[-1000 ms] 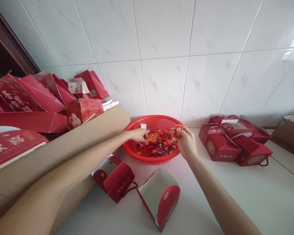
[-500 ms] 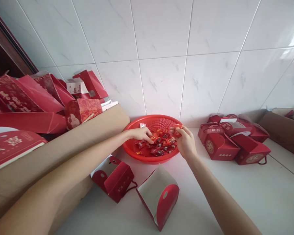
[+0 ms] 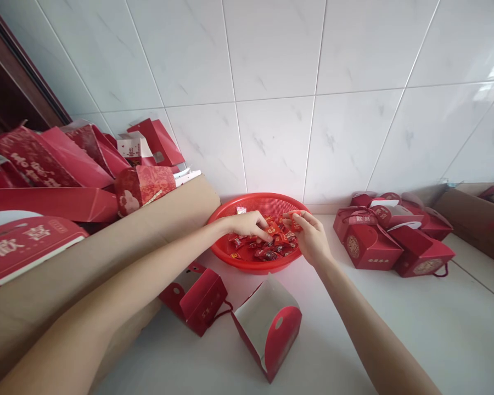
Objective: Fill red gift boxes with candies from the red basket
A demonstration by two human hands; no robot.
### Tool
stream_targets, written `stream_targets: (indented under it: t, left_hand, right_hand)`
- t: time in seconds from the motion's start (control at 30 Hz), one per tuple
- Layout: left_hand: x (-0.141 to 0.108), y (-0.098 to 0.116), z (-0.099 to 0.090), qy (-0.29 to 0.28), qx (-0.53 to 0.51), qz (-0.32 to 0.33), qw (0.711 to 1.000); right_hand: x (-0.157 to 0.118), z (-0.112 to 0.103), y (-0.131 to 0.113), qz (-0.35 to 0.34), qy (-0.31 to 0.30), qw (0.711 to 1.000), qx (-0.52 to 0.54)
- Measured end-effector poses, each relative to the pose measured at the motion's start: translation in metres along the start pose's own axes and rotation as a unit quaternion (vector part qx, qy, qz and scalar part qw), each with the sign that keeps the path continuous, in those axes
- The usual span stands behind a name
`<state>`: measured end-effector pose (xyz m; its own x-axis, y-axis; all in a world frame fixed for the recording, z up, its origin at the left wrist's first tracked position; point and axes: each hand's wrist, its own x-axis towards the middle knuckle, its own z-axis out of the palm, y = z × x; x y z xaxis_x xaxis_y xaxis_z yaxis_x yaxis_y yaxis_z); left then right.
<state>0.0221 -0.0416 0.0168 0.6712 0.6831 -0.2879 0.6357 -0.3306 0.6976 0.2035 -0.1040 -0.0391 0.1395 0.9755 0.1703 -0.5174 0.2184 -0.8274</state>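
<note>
right hand [image 3: 310,236]: grip pinching red packet [image 3: 296,221] | left hand [image 3: 250,225]: among candies [image 3: 268,254], grip unclear | risk: packet drops into basket [image 3: 255,266] if pinch loosens

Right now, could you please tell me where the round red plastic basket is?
In the head view, the round red plastic basket stands just below centre, by the white tiled wall and beyond the nearest open red cardboard box.
</note>
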Motion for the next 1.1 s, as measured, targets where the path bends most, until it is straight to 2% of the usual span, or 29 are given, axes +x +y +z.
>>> stream_targets:
  t: [0.13,0.23,0.3,0.4,0.5,0.6,0.7,0.83,1.1]
  left_hand:
    - [-0.011,0.016,0.004,0.031,-0.035,0.021,0.999]
    - [-0.024,0.027,0.007,0.033,-0.142,-0.005,0.989]
    - [-0.032,0.032,0.007,0.010,-0.257,-0.036,0.966]
    - [-0.042,0.036,0.006,-0.019,-0.425,-0.063,0.903]
    - [-0.045,0.039,0.006,0.013,-0.523,-0.075,0.849]
    - [-0.045,0.041,0.010,0.058,-0.557,-0.089,0.823]
    - [-0.043,0.044,0.016,0.089,-0.559,-0.089,0.820]
    - [-0.037,0.047,0.021,0.099,-0.531,-0.055,0.840]
    - [-0.028,0.049,0.026,0.129,-0.518,-0.036,0.845]
  right_hand:
    - [-0.008,0.003,-0.011,0.038,-0.108,0.991,-0.063]
    - [-0.013,0.007,-0.022,0.037,-0.157,0.983,-0.083]
    - [-0.016,0.009,-0.030,0.012,-0.134,0.987,-0.085]
    - [-0.019,0.011,-0.041,-0.010,-0.087,0.993,-0.077]
    - [-0.023,0.013,-0.050,0.000,-0.076,0.995,-0.062]
    - [-0.026,0.016,-0.053,0.037,-0.081,0.994,-0.059]
    - [-0.027,0.019,-0.049,0.074,-0.085,0.991,-0.069]
    - [-0.028,0.023,-0.038,0.101,-0.073,0.989,-0.085]
    - [-0.026,0.024,-0.026,0.122,-0.063,0.986,-0.097]
